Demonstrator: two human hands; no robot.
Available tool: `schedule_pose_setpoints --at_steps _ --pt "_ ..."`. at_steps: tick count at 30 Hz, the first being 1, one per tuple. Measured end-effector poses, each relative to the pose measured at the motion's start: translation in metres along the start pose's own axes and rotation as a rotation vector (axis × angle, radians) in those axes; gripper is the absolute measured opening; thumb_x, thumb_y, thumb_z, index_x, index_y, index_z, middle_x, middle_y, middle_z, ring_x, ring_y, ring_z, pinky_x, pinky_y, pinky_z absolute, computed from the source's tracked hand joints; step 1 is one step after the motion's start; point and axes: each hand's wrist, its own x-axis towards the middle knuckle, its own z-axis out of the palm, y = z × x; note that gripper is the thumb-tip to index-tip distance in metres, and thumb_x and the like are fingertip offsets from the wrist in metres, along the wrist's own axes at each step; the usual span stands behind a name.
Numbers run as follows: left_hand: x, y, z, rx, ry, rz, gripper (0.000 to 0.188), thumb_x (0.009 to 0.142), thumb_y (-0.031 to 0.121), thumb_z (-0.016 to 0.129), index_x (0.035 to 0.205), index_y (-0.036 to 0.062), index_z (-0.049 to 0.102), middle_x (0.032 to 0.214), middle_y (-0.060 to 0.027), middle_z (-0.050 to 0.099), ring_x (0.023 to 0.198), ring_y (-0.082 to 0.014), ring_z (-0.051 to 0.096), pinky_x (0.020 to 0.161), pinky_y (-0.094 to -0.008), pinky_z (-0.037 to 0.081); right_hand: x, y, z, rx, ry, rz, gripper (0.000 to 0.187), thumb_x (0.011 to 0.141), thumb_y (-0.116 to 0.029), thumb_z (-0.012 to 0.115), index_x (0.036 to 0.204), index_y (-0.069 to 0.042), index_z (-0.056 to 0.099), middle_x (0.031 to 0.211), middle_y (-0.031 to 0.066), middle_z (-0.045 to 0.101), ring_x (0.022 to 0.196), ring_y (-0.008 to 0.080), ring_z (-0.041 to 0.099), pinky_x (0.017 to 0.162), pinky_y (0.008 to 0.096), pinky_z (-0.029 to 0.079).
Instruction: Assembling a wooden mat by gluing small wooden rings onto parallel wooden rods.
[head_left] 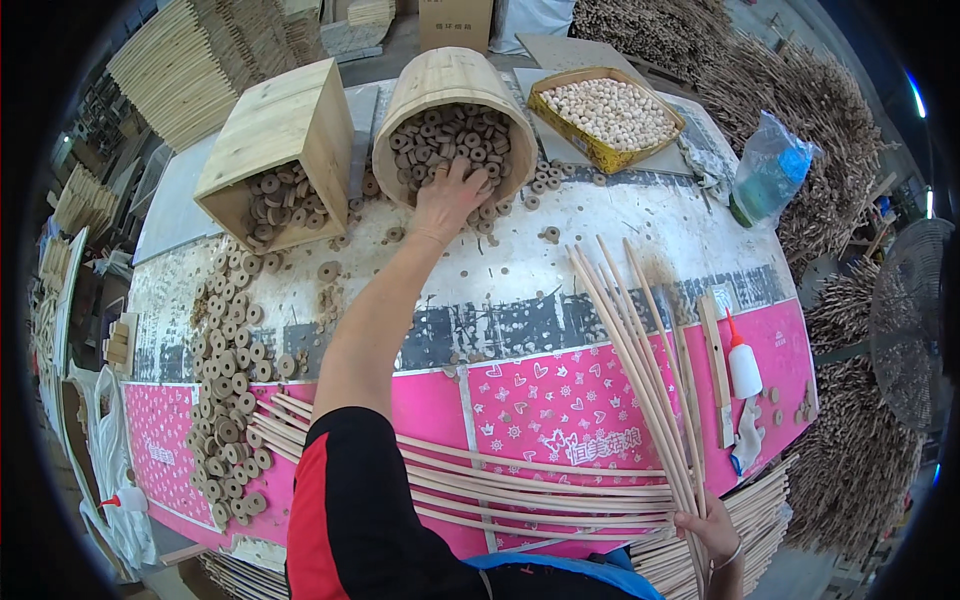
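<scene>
My left hand (452, 198) reaches into the mouth of a wooden tub (440, 80) lying on its side. Its fingers are apart and bent over the brown wooden rings (440, 135) heaped inside; the fingertips are partly hidden among them. At the lower right, my right hand (714, 532) is closed around a bundle of long, thin wooden rods (640, 350), which fan out upward over the table. More rods (540, 490) lie crosswise along the near edge, their right ends close to my right hand.
An open wooden box (275, 130) of rings lies left of the tub. Loose rings (225, 380) cover the table's left side. A yellow tray (610, 155) holds pale wooden balls. At right are a plastic bag (772, 170), a white glue bottle (744, 370) and a fan (912, 325).
</scene>
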Motion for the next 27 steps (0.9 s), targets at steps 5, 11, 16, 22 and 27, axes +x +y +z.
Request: schedule_pose_setpoints --at_steps 5,11,16,22,27 --pt "0.010 -0.008 -0.026 -0.428 0.230 -0.134 0.028 0.086 0.032 0.075 0.111 0.0216 0.068 0.107 -0.0061 0.063 0.081 -0.0286 0.067 0.070 -0.0432 0.056 -0.005 -0.001 0.007 0.002 0.086 -0.055 0.043 0.085 -0.002 0.075 0.123 0.005 0.055 0.086 0.0064 0.064 0.067 0.0127 0.063 0.057 0.0249 0.053" --pt "-0.003 -0.026 -0.057 -1.815 0.010 -0.917 0.036 0.095 0.035 0.071 0.118 0.0097 0.063 0.105 -0.0036 0.068 0.075 -0.0164 0.061 0.049 -0.0205 0.036 -0.012 -0.011 0.014 0.033 0.101 -0.099 0.049 0.081 0.002 0.075 0.125 0.006 0.055 0.089 0.0073 0.065 0.070 0.0124 0.062 0.057 0.0239 0.053" --pt "-0.048 -0.030 -0.053 -2.281 -0.055 -1.104 0.037 0.098 0.033 0.068 0.122 0.0056 0.058 0.110 -0.0120 0.066 0.091 -0.0280 0.067 0.046 -0.0210 0.044 -0.011 -0.017 0.026 0.064 0.014 -0.173 0.053 0.081 0.000 0.077 0.129 0.006 0.055 0.095 0.0075 0.065 0.072 0.0102 0.062 0.058 0.0224 0.053" --pt "-0.072 -0.023 -0.052 -2.151 -0.014 -1.081 0.032 0.094 0.025 0.074 0.118 0.0116 0.058 0.102 -0.0070 0.067 0.095 -0.0254 0.072 0.048 -0.0204 0.043 -0.005 -0.028 0.042 -0.011 0.000 -0.229 0.050 0.081 -0.001 0.078 0.126 0.005 0.056 0.094 0.0076 0.065 0.071 0.0103 0.063 0.057 0.0216 0.054" --pt "-0.084 -0.017 -0.066 -2.035 -0.062 -0.997 0.033 0.097 0.028 0.071 0.122 0.0117 0.058 0.104 -0.0074 0.070 0.091 -0.0210 0.072 0.048 -0.0199 0.044 0.009 -0.037 0.060 0.001 -0.066 -0.255 0.045 0.084 -0.003 0.077 0.123 0.004 0.057 0.090 0.0056 0.066 0.069 0.0090 0.063 0.058 0.0222 0.054"
